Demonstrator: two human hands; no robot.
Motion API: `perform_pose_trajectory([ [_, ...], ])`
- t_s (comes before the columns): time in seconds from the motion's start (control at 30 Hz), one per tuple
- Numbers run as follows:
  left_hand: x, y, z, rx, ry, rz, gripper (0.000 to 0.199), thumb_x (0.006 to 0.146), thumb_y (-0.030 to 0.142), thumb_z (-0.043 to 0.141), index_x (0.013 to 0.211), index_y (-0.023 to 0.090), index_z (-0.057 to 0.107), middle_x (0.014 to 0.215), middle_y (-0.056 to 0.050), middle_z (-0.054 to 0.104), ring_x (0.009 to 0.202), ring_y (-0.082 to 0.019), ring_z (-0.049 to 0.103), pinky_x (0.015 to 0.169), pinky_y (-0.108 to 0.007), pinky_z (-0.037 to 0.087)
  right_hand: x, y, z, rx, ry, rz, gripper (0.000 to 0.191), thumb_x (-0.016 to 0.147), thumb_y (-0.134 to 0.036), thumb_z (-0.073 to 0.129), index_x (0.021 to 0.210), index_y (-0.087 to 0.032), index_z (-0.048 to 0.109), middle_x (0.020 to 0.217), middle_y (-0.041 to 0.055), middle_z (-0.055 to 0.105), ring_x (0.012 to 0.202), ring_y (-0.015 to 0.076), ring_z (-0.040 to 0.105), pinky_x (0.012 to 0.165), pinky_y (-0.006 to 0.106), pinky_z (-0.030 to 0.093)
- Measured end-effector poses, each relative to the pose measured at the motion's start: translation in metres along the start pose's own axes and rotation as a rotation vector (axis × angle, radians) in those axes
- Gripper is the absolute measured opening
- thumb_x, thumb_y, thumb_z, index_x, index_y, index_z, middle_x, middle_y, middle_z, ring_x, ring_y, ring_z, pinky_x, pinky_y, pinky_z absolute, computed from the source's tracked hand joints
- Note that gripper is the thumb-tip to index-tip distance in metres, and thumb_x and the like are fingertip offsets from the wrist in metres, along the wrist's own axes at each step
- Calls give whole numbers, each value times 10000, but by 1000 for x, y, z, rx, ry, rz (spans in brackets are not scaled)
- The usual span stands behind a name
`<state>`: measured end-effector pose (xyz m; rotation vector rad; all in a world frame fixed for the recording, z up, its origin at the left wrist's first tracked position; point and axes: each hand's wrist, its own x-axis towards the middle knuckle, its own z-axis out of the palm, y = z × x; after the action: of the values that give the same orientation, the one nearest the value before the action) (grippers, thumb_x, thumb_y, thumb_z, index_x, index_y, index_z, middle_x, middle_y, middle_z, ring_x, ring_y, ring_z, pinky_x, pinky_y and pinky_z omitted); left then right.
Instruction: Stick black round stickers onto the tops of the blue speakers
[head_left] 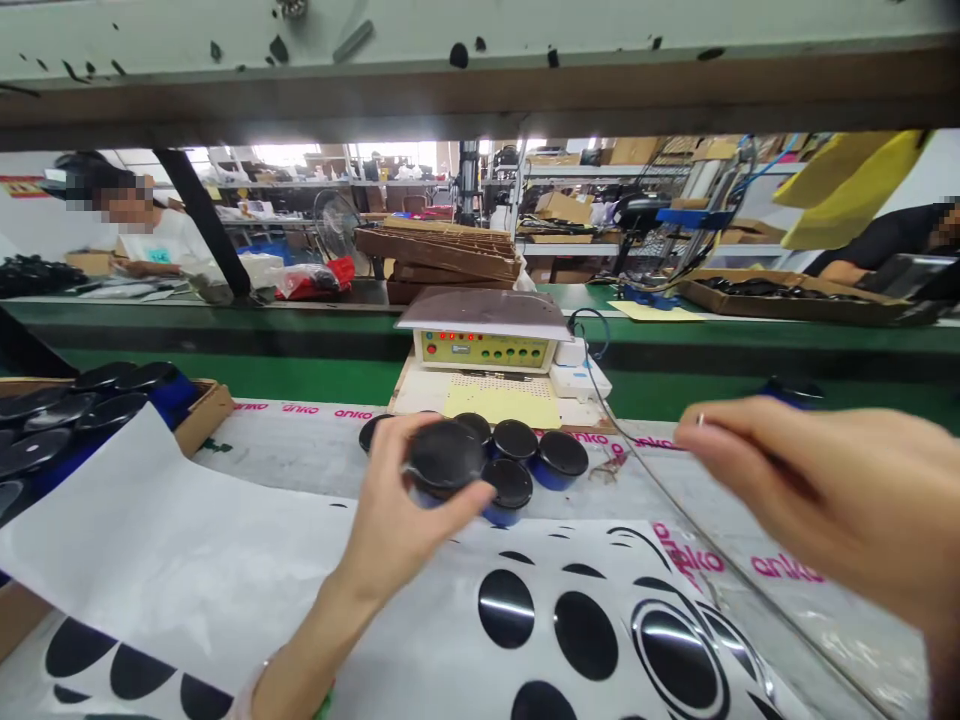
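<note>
The left hand [397, 510] grips a round blue jar with a black lid [446, 460] above a cluster of like jars [517, 470]; the right hand [795, 490] hangs pinched, and whether it holds anything cannot be told. More jars fill a cardboard tray [206, 415], and a white sheet of glossy black discs [150, 530] lies across the pink-printed bench [300, 450] of a cluttered workshop [420, 190].

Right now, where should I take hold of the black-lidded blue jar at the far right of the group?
Probably grip the black-lidded blue jar around its round lid from the right, with your right hand: it stands upright, and its right side is free while other jars crowd its left.
</note>
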<state>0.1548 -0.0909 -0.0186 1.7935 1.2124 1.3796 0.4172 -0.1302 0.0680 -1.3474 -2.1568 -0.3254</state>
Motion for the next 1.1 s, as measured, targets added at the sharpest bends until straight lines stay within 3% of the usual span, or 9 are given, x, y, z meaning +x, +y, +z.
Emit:
perform_pose_trajectory([
  [0.1, 1, 4, 26, 115, -395, 151, 660, 658, 451, 806, 1195, 211, 506, 1182, -77, 519, 1094, -243, 526, 936, -382, 449, 2, 30, 1, -184, -21, 178, 412, 970, -506, 240, 704, -211, 349, 494, 9, 339, 441, 141, 259, 533, 299, 149],
  [0.2, 1, 5, 58, 219, -611, 267, 715, 592, 397, 852, 1188, 160, 536, 1169, -121, 550, 1120, -308, 508, 977, -471, 423, -3, 53, 40, -58, -337, 264, 303, 905, -478, 427, 786, -204, 372, 618, 21, 493, 512, 148, 400, 533, 268, 231],
  [0.27, 2, 4, 74, 255, -643, 302, 699, 562, 314, 869, 1164, 135, 561, 1139, -141, 564, 1115, -344, 510, 983, -524, 403, -10, 61, 73, 27, -461, 226, 276, 804, -404, 585, 868, -185, 430, 760, 40, 579, 608, 156, 497, 551, 251, 302],
  [0.4, 5, 4, 89, 272, -666, 347, 682, 586, 339, 857, 1160, 113, 566, 1097, -153, 598, 1103, -348, 540, 994, -534, 403, -13, 70, 115, 179, -541, 168, 298, 821, -432, 580, 892, -169, 459, 889, 47, 598, 786, 152, 540, 667, 243, 387],
  [0.6, 20, -15, 105, 334, -679, 466, 759, 612, 301, 847, 1273, 106, 526, 1193, -174, 594, 1142, -333, 549, 1043, -490, 394, -10, 91, 119, 216, -468, 306, 350, 805, -456, 588, 816, -185, 367, 760, 22, 536, 646, 130, 446, 604, 263, 350],
  [0.73, 21, -27, 118, 412, -594, 472, 733, 655, 282, 820, 1308, 140, 520, 1256, -180, 558, 1243, -370, 467, 1108, -554, 264, -16, 95, 125, 298, -444, 334, 368, 831, -500, 540, 785, -190, 346, 788, 30, 570, 697, 133, 484, 631, 257, 399],
  [0.87, 6, -11, 96, 474, -552, 444, 763, 700, 317, 791, 1378, 191, 466, 1436, -192, 401, 1352, -400, 323, 1126, -612, 134, -19, 103, 110, 288, -410, 430, 446, 870, -609, 437, 886, -167, 491, 902, 64, 642, 639, 131, 532, 578, 255, 419],
  [1.0, -17, -3, 28, 582, -579, 375, 427, 921, 406, 510, 1279, 185, 582, 1342, -163, 512, 1268, -360, 443, 1058, -567, 339, -35, 136, 68, 49, -241, 657, 537, 895, -655, 351, 805, -154, 524, 667, 100, 588, 480, 151, 490, 497, 289, 370],
  [1.1, -43, -34, -25, 748, -539, 204, 441, 962, 449, 393, 1295, 234, 587, 1375, -128, 503, 1276, -350, 457, 998, -551, 432, -53, 154, 40, -180, -46, 769, 519, 886, -658, 366, 696, -183, 452, 618, 130, 511, 446, 170, 443, 480, 327, 313],
])
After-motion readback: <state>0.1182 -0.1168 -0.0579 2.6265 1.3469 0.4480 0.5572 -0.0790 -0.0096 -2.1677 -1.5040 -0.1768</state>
